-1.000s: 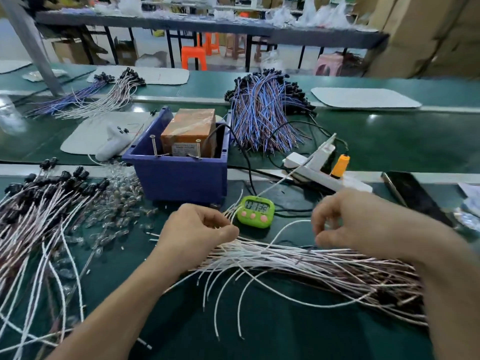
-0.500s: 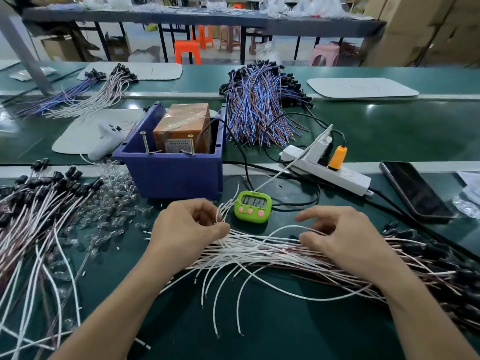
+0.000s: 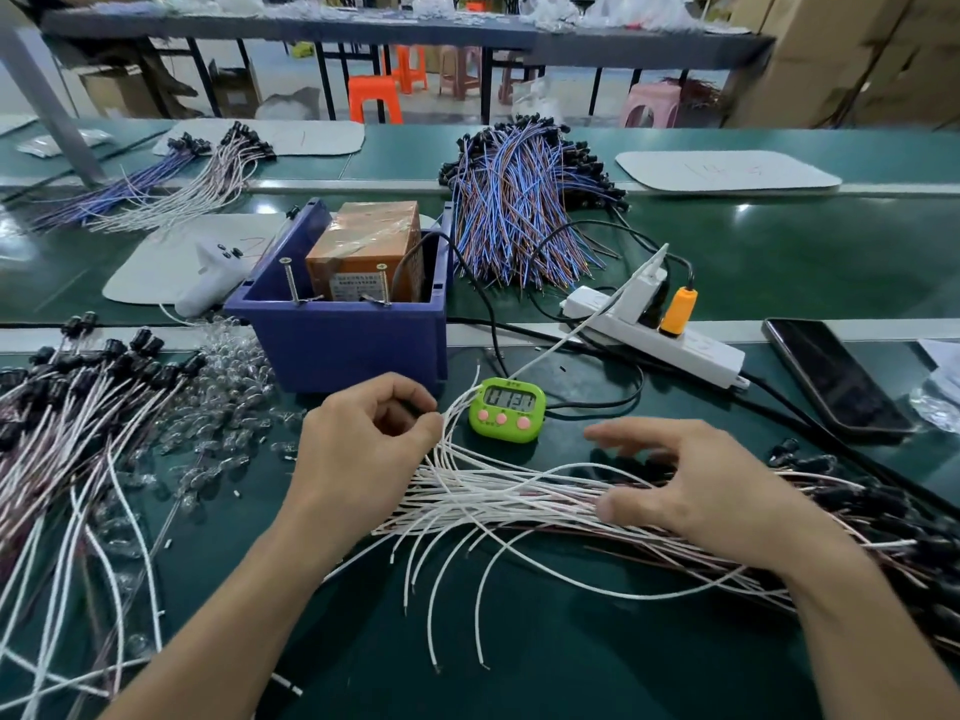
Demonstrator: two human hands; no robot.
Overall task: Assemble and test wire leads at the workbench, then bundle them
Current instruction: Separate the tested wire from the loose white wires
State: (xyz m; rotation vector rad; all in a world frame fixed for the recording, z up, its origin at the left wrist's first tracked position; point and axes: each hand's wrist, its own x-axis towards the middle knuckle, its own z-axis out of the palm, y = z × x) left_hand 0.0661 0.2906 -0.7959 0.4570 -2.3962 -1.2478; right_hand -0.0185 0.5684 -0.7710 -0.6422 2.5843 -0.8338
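Head: left hand (image 3: 363, 449) pinches wire leads (image 3: 519, 498).

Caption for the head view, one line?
Left hand pinches white wire leads beside the green timer; open right hand hovers over them.

The place is an electronics assembly workshop. Long green-topped bench (image 3: 779, 262) rows carry heaps of wire leads (image 3: 519, 210), a scatter of small glass bulbs (image 3: 228, 397), a power strip (image 3: 691, 350) and a green timer (image 3: 508, 410). Plastic stools (image 3: 374, 98) and stacked cardboard cartons (image 3: 857, 54) stand behind.
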